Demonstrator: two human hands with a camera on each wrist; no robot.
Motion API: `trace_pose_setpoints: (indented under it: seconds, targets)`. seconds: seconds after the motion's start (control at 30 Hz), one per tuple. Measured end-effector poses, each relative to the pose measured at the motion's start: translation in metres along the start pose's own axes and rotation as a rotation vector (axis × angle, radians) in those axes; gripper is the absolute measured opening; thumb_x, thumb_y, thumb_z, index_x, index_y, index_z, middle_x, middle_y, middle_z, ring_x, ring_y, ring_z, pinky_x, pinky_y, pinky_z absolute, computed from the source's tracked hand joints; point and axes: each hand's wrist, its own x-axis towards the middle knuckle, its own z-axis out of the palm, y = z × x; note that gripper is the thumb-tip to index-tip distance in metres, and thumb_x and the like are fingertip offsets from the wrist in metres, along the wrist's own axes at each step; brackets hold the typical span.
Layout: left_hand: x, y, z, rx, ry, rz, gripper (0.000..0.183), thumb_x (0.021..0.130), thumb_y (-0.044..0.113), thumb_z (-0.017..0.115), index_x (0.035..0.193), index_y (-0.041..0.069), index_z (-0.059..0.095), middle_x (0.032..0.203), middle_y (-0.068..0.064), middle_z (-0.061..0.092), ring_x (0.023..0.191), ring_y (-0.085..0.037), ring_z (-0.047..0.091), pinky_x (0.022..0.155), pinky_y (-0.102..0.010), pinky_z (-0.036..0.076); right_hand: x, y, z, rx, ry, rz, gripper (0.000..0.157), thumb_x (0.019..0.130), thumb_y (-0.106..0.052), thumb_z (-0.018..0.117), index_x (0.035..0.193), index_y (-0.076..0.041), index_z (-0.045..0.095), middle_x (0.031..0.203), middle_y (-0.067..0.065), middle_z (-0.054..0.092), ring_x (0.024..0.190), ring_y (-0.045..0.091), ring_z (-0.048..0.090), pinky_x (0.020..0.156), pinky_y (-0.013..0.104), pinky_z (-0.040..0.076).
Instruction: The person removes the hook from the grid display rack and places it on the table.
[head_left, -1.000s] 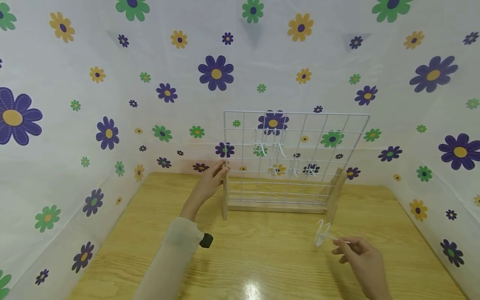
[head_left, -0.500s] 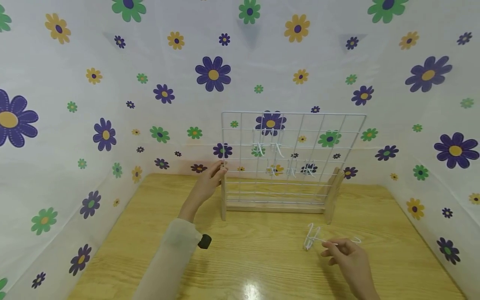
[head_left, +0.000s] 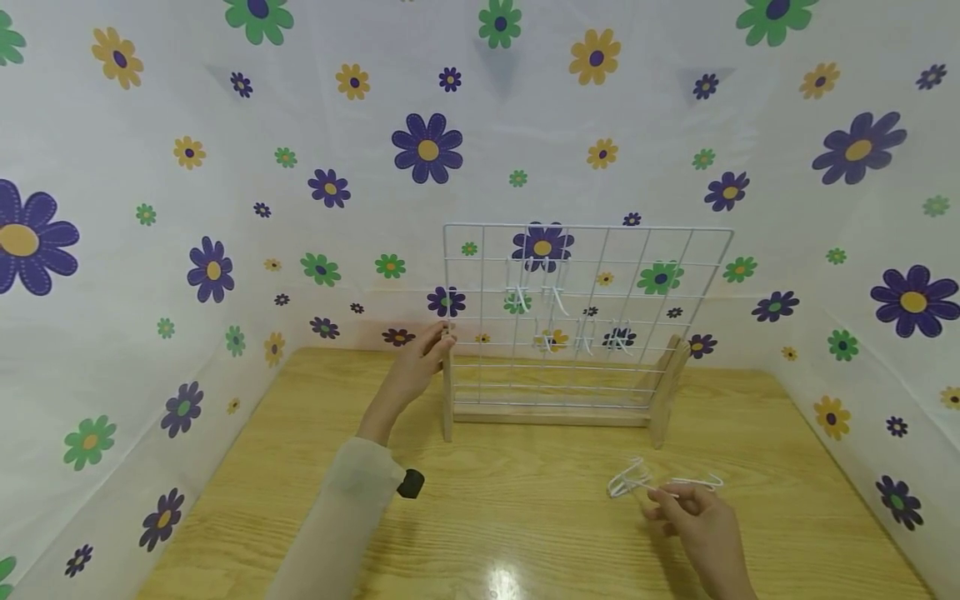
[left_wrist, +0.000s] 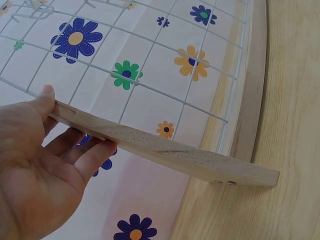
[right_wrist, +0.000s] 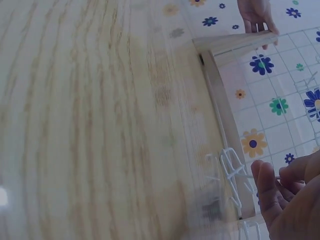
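Observation:
My left hand (head_left: 414,367) grips the left wooden upright (left_wrist: 150,142) of a white wire grid rack (head_left: 585,226), thumb on one side and fingers on the other in the left wrist view. Low over the table's front right, my right hand (head_left: 701,521) pinches a white wire display hook (head_left: 628,483) by its prong. The hook's double-bent back end points left, away from the fingers. Another white hook (head_left: 708,481) shows just behind the right hand, partly hidden by it. Several white hooks (head_left: 555,298) hang on the grid in two rows.
The rack's right wooden upright (head_left: 663,400) and bottom bar (head_left: 555,414) stand on the wood-grain table (head_left: 487,508). Flower-printed white sheeting (head_left: 480,108) surrounds the table at the back and both sides. A small black object (head_left: 410,482) sits at my left cuff.
My right hand has shifted slightly left with its hook, and the hook has tipped from upright to nearly flat. The second hook has come into view behind that hand. My left hand stays on the upright.

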Motion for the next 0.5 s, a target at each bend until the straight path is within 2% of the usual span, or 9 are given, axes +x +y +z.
trace_pose_setpoints:
  seconds: [0.1, 0.27, 0.37, 0.5]
  targets:
    - [0.000, -0.001, 0.001, -0.004, 0.002, 0.002, 0.064, 0.109, 0.043, 0.050, 0.162, 0.010, 0.034, 0.159, -0.017, 0.042, 0.143, -0.038, 0.044, 0.110, -0.046, 0.049, -0.001, 0.000, -0.001, -0.050, 0.002, 0.033, 0.022, 0.098, -0.002, 0.070, 0.112, 0.015, 0.065, 0.093, 0.015, 0.078, 0.067, 0.013, 0.071, 0.059, 0.027, 0.063]
    - [0.000, -0.002, 0.000, -0.005, -0.001, 0.003, 0.063, 0.110, 0.042, 0.049, 0.162, 0.010, 0.034, 0.159, -0.017, 0.043, 0.143, -0.038, 0.044, 0.110, -0.045, 0.048, -0.007, -0.006, -0.004, -0.244, -0.062, 0.087, 0.022, 0.098, -0.002, 0.069, 0.112, 0.014, 0.064, 0.084, 0.013, 0.075, 0.058, 0.016, 0.065, 0.053, 0.023, 0.059]
    - [0.000, -0.001, 0.000, 0.000, -0.001, 0.006, 0.063, 0.110, 0.041, 0.049, 0.162, 0.010, 0.034, 0.158, -0.018, 0.044, 0.143, -0.038, 0.045, 0.110, -0.045, 0.049, -0.010, -0.008, -0.003, -0.335, -0.102, 0.092, 0.019, 0.098, -0.004, 0.069, 0.109, 0.011, 0.066, 0.076, 0.008, 0.072, 0.056, 0.017, 0.063, 0.049, 0.023, 0.056]
    - [0.000, 0.000, 0.000, 0.009, -0.002, 0.006, 0.063, 0.110, 0.042, 0.049, 0.162, 0.011, 0.034, 0.158, -0.018, 0.044, 0.143, -0.038, 0.045, 0.110, -0.045, 0.049, -0.014, -0.007, -0.002, -0.389, -0.138, 0.083, 0.019, 0.097, -0.004, 0.069, 0.108, 0.010, 0.067, 0.073, 0.004, 0.071, 0.055, 0.017, 0.062, 0.048, 0.023, 0.054]
